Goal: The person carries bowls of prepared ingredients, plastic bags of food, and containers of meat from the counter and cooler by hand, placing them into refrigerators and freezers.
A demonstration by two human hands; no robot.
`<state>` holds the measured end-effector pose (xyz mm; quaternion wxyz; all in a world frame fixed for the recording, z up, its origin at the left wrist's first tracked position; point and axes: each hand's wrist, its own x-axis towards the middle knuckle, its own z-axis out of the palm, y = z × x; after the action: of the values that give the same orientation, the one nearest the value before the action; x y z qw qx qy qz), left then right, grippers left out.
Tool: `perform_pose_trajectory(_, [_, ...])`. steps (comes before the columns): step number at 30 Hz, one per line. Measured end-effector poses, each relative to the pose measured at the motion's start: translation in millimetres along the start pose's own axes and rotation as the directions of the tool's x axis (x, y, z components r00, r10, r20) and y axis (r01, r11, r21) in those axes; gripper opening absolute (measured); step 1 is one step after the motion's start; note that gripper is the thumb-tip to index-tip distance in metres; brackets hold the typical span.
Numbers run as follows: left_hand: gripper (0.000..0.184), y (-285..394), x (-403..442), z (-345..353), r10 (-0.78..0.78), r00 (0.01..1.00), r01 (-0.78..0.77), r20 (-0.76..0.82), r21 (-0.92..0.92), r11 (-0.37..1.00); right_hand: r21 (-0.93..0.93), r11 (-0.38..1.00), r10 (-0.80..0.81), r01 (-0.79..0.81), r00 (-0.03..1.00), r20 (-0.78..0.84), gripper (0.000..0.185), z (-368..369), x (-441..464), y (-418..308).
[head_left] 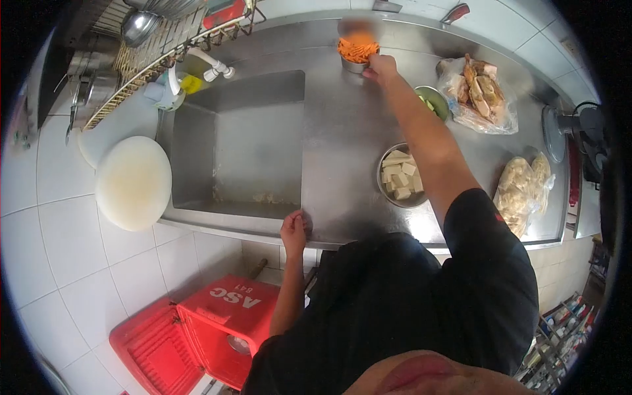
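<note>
My right hand (382, 68) reaches across the steel counter with its fingers closed on the rim of a metal bowl (356, 66) of orange carrot strips (359, 47). Under my right forearm, a metal bowl (382, 187) holds white tofu pieces (401, 176). Partly hidden by that forearm is another bowl with green cut vegetables (428, 104). My left hand (294, 229) is at the counter's front edge, beside the sink's near right corner. Its fingers are curled in, and I see nothing in them.
Left of the counter's middle lies the sink (257, 145), with a tap (214, 66) behind it. A round white board (133, 183) stands at far left. Bagged meat (484, 92) and bagged pale food (520, 191) lie right. A red crate (217, 316) is below; a wire rack (158, 59) hangs upper left.
</note>
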<state>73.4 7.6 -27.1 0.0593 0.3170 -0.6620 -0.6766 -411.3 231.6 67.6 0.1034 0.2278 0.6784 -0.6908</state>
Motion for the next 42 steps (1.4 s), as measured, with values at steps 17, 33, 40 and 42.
perform_pose_trajectory(17, [0.017,16.8,15.3,23.2,0.063,0.992,-0.067,0.106,0.034,0.997,0.007,0.97,-0.24,0.242,0.957,0.165,0.025,-144.9,-152.5,-54.8])
perform_pose_trajectory(33, [0.017,8.3,-13.2,85.7,0.162,0.932,-0.195,0.325,0.072,0.978,-0.395,0.875,-0.348,0.279,0.93,-0.116,0.022,-226.4,-118.0,48.5])
perform_pose_trajectory(40, [0.02,24.4,-24.0,118.0,0.004,0.934,0.005,0.356,-0.023,1.0,-0.146,0.988,0.082,-0.052,0.975,0.207,0.035,-233.5,-115.9,24.9])
perform_pose_trajectory(42, [0.02,33.0,-28.7,130.9,-0.061,0.935,0.103,0.35,-0.104,0.989,-0.159,0.987,0.057,-0.019,0.968,0.243,0.036,-239.8,-102.5,31.3])
